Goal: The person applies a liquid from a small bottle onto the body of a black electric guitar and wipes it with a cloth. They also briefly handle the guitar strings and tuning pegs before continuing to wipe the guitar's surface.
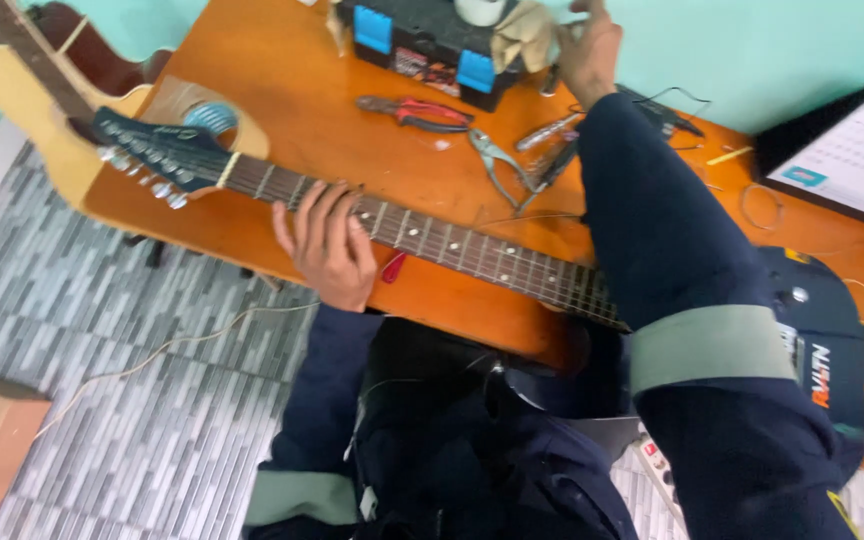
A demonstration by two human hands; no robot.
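Guitar neck [452, 245] partly under left hand [330, 248]

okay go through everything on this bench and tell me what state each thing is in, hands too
Left hand: fingers laid over the guitar neck, gripping it.
Right hand: stretched out to the toolbox, touching the cloth.
Guitar neck: lying flat across the table.
Toolbox: latched shut, as far as shows.
Red pliers: lying loose, unheld.
Second guitar: lying at the table's edge.
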